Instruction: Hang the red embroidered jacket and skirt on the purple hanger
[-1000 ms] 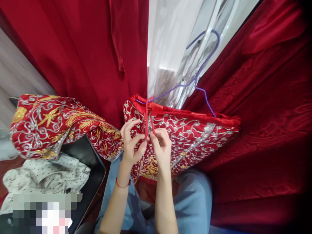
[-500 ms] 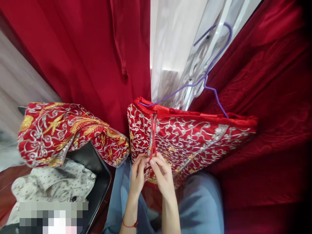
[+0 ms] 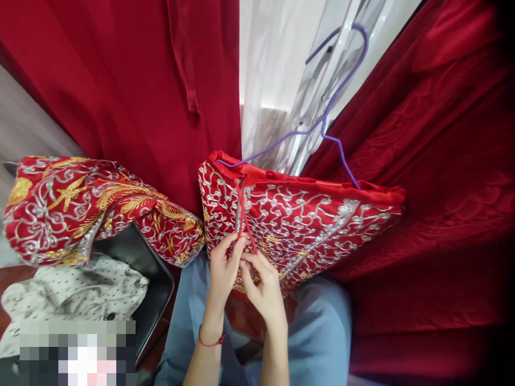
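Observation:
A red garment [image 3: 277, 214] with silver and gold embroidery hangs over my knees, its top edge along a purple hanger [image 3: 311, 128]. From its waistband run two thin red drawstrings [image 3: 242, 206], which cross in front of the cloth. My left hand [image 3: 225, 262] pinches one string between thumb and fingers. Just to its right and slightly lower, my right hand [image 3: 259, 276] is closed, thumb near the fingertips, where the other string ends. The tips of the strings are hidden by my fingers.
To the left, another embroidered red garment [image 3: 76, 209] drapes over a black chair [image 3: 155, 273]. White dotted cloth [image 3: 92, 292] lies on the chair. Red curtains [image 3: 153, 80] hang on both sides, with a white ornate rack [image 3: 306, 115] behind the hanger.
My hands have moved a little apart, and the strings now spread wider below their crossing. The whole view has shifted, so things appear slightly further left and up.

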A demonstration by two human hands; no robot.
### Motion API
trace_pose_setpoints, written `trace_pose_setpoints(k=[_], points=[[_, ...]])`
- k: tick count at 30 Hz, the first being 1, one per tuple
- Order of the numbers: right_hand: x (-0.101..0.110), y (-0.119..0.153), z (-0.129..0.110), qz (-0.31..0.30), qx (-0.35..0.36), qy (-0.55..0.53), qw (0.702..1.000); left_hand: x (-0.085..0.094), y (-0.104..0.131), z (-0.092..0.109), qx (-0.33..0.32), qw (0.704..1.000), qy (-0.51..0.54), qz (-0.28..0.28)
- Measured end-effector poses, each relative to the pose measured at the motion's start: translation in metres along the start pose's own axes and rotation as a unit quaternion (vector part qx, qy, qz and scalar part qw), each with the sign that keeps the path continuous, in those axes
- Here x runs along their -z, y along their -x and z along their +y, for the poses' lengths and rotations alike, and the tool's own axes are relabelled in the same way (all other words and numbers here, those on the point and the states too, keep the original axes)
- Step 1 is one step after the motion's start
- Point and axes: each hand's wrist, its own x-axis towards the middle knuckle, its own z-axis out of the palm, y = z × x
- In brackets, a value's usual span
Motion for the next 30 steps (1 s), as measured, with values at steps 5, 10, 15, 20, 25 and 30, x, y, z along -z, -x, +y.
trace_pose_setpoints(k=[5, 10, 15, 20, 25, 30], points=[[0.017, 0.009, 0.021, 0.095, -0.06, -0.217, 0.97, 0.003, -0.006, -0.006, 0.047, 0.993, 0.106, 0.037], [0.018, 0.009, 0.04, 0.069, -0.119, -0.197, 0.971, -0.007, -0.027, -0.002, 0.065, 0.986, 0.152, 0.039], [0.002, 0.004, 0.033, 0.044, -0.073, -0.036, 0.996, -0.015, -0.063, 0.016, 0.016, 0.992, 0.104, 0.068], [0.025, -0.009, 0.015, 0.021, 0.026, 0.035, 0.999, -0.006, -0.072, 0.021, -0.095, 0.992, 0.045, 0.063], [0.129, -0.054, -0.024, 0.295, 0.122, 0.271, 0.908, 0.017, -0.088, 0.055, -0.272, 0.935, -0.164, 0.155], [0.215, -0.121, -0.061, 0.239, 0.028, 0.52, 0.82, 0.025, -0.137, 0.103, -0.305, 0.892, -0.275, 0.191]])
